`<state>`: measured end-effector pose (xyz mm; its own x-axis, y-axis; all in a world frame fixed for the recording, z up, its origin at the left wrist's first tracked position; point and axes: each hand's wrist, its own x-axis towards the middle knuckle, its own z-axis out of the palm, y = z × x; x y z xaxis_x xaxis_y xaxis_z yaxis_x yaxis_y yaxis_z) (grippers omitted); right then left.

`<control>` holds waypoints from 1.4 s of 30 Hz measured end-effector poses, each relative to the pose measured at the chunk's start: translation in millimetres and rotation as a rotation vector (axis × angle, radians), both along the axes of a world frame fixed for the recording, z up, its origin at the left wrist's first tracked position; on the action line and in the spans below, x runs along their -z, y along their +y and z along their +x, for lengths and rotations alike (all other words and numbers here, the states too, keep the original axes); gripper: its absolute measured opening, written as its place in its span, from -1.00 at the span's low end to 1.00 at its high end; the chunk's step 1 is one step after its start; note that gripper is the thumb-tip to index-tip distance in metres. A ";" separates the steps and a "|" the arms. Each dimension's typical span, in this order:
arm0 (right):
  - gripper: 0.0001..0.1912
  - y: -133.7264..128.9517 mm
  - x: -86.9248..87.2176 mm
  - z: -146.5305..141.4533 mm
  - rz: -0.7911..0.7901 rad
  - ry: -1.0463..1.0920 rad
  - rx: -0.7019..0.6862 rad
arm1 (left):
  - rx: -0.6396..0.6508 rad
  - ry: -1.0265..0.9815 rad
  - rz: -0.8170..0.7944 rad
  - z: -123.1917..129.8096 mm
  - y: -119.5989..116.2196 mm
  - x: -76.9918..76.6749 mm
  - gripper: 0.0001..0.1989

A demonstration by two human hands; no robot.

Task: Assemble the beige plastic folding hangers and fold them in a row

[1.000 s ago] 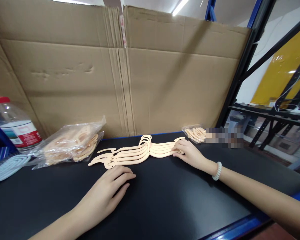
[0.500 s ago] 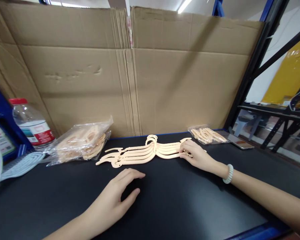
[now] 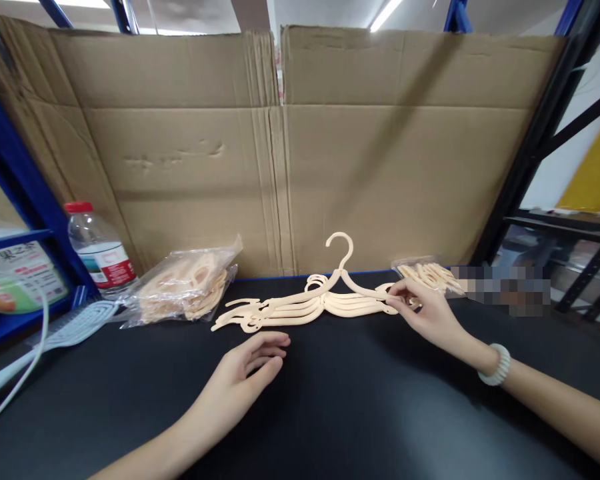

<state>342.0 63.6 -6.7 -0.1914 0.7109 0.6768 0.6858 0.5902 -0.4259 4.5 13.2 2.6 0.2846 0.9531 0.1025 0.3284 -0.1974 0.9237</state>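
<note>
Several cream hangers (image 3: 295, 311) lie overlapped on the black table, their hooks pointing toward the cardboard. One hanger (image 3: 341, 267) is lifted above the others with its hook raised. Its right end is pinched between the thumb and fingers of my right hand (image 3: 420, 308), which wears a pale coiled band. My left hand (image 3: 253, 367) hovers in front of the hangers at the left, thumb apart from the curled fingers, holding nothing.
At the left are a plastic bag of cream parts (image 3: 180, 283), a red-capped bottle (image 3: 101, 250) and a pale blue brush (image 3: 83, 325) by a white cable. Another bag (image 3: 427, 275) lies at the back right. Cardboard (image 3: 410, 167) stands behind the black table (image 3: 320, 407).
One hanger has risen off the others, its hook now upright, with my right hand on its end. My left hand's thumb and fingers have come closer together. The view has shifted left.
</note>
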 end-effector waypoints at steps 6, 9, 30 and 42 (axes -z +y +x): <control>-0.93 -4.4 1.3 -2.3 0.056 0.013 -0.008 | -0.235 -0.206 -0.097 2.7 -1.2 -5.2 -0.48; -0.95 -6.7 3.5 -5.3 0.060 -0.022 -0.045 | -0.304 -0.254 -0.080 3.2 -1.4 -4.2 -0.41; -0.81 -10.9 4.4 -11.7 0.355 -0.493 -0.023 | -0.095 -0.015 0.074 -0.9 -0.9 -2.0 -0.59; -0.79 -13.8 3.3 -13.0 0.464 -0.485 0.151 | -0.124 -0.056 0.060 1.7 0.7 -3.4 -0.59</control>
